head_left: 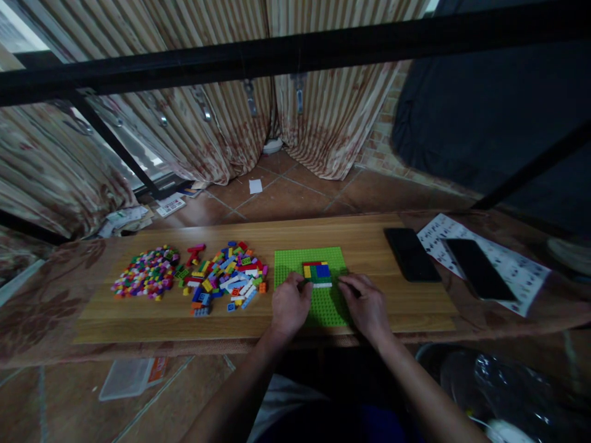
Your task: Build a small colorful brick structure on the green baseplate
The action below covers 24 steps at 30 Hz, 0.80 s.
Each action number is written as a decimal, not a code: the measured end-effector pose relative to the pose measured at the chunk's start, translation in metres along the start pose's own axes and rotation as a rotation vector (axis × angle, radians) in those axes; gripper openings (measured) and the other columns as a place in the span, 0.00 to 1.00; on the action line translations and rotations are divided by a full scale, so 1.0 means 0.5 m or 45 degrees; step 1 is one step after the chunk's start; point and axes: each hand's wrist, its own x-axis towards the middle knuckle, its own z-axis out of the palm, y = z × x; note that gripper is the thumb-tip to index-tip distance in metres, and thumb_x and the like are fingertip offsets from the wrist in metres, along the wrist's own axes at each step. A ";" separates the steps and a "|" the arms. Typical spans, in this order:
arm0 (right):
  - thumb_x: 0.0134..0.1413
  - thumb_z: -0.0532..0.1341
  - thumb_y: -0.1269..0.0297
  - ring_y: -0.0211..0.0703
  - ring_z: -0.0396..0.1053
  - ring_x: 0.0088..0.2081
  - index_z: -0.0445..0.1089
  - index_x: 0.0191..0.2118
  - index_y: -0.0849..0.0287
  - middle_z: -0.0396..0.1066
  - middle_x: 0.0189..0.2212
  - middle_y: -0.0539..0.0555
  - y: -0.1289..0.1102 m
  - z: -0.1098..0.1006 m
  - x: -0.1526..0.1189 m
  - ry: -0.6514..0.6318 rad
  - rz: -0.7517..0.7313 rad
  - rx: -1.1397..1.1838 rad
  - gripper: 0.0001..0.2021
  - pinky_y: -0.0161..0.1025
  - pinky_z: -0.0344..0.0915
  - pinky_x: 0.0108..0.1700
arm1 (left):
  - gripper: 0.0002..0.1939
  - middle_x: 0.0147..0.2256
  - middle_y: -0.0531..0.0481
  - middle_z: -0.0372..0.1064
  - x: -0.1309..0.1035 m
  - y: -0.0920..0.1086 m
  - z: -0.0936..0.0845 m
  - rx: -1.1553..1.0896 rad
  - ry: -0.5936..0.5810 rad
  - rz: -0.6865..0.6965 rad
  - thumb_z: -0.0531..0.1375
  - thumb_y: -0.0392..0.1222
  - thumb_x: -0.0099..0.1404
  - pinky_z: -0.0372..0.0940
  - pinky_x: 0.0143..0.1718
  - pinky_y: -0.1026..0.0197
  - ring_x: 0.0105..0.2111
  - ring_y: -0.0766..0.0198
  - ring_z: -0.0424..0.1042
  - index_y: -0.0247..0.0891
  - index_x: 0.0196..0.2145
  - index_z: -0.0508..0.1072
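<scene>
A green studded baseplate [327, 311] lies on the wooden board. On its upper part sits a small block of bricks [318, 272] in red, yellow, green and blue, with a white row along the near edge. My left hand [292, 301] rests over the plate's left side, its curled fingertips close to the block's lower left corner. At the plate's right edge is my right hand [365, 301], thumb and forefinger pinched together near the block's right side. Whatever either hand may hold is too small or hidden to make out.
Mixed bricks [231, 277] are heaped left of the plate, with a pile of tiny colourful pieces [145, 272] farther left. A black tablet [412, 255] lies at the board's right end. Beyond it, a phone [480, 269] rests on a printed sheet [443, 231].
</scene>
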 end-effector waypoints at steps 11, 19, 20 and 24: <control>0.60 0.53 0.58 0.47 0.71 0.37 0.76 0.38 0.58 0.74 0.35 0.59 -0.004 0.003 0.014 -0.010 0.064 -0.077 0.15 0.45 0.67 0.42 | 0.09 0.33 0.46 0.77 0.007 0.002 0.000 -0.050 0.010 -0.032 0.58 0.43 0.64 0.63 0.34 0.62 0.34 0.59 0.75 0.37 0.39 0.72; 0.59 0.53 0.56 0.47 0.71 0.35 0.76 0.37 0.59 0.74 0.34 0.58 0.001 -0.001 0.018 -0.033 0.072 -0.087 0.16 0.44 0.67 0.40 | 0.09 0.32 0.48 0.76 0.008 0.001 0.000 -0.080 0.003 -0.061 0.60 0.43 0.62 0.62 0.33 0.63 0.33 0.61 0.75 0.37 0.39 0.71; 0.59 0.53 0.56 0.47 0.71 0.35 0.76 0.37 0.59 0.73 0.34 0.59 0.000 -0.002 0.018 -0.034 0.074 -0.085 0.17 0.44 0.67 0.40 | 0.09 0.32 0.48 0.76 0.009 0.000 0.001 -0.089 0.002 -0.060 0.60 0.43 0.62 0.62 0.32 0.63 0.33 0.61 0.75 0.37 0.39 0.72; 0.59 0.53 0.56 0.48 0.71 0.36 0.76 0.37 0.60 0.74 0.35 0.60 -0.003 -0.004 0.019 -0.030 0.095 -0.083 0.17 0.44 0.67 0.41 | 0.08 0.33 0.47 0.76 0.015 -0.006 0.001 -0.150 -0.006 -0.065 0.60 0.42 0.61 0.63 0.35 0.63 0.34 0.61 0.75 0.37 0.38 0.72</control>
